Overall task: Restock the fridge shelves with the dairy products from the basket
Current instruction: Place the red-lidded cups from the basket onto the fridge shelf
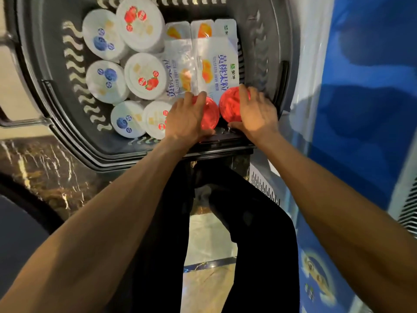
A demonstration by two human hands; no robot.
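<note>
So the basket sits low in front of the person and it's packed pretty tight. Round white tubs with blueberry and strawberry lids fill the left side, and flat peach yoghurt packs lie across the far right. Two red-topped tubs are wedged at the near edge, side by side and touching. That's the spot closest to the person, so it makes sense to grab those first, one per hand, which saves a trip.

The left hand is draped over the left red tub, with the fingers spread and curling over its far rim and the thumb tucked at the near side. The right hand does the same on the right red tub, fingers bent round the far edge and thumb low at the near side. Both look clamped on rather than just resting, though the blur makes it hard to say how firm the hold is. I'd guess neither tub has left the basket yet.

The blue panel on the right is probably the fridge. No shelves are in view, and all the stock I can see is in the basket.
</note>
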